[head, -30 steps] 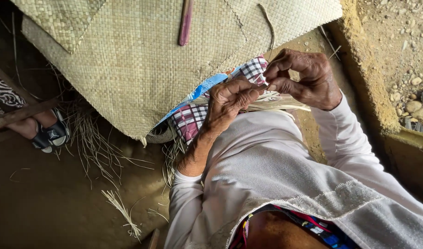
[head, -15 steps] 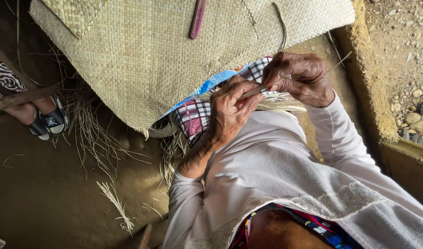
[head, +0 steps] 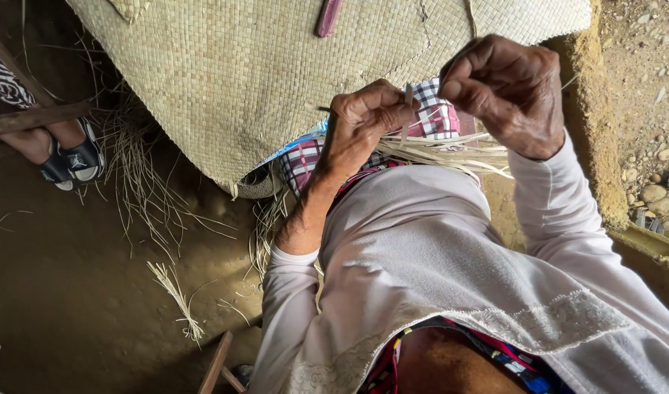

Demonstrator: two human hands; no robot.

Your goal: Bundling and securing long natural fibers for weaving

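— So, what do we have between the hands?

— We see a thin, flat strip of pale dried straw (head: pixel 408 109), stiff and narrow like a blade of grass. The left hand (head: pixel 367 120) is closed on it, fingers curled in with the thumb pressing the strip. The right hand (head: pixel 506 84) is bunched just beside it, fingertips pinched together on what looks like the same fibre, though we cannot tell exactly where it grips.

— And underneath?

— A loose bundle of pale straw fibres (head: pixel 451 149) fans out below both hands, lying across a checked cloth of red, white and dark squares (head: pixel 305 157) on the lap. The strip stands above that bundle, between the two hands.

— What about the big surface up top?

— That is a broad woven mat of tan plaited straw (head: pixel 276 80), its tight checker weave matte and even, with a frayed lower edge. A slim reddish stick (head: pixel 328 16) rests on it. Stray fibres (head: pixel 175 288) lie on the brown dirt floor (head: pixel 71 292), and another person's foot in a black sandal (head: pixel 71 157) sits at the left.
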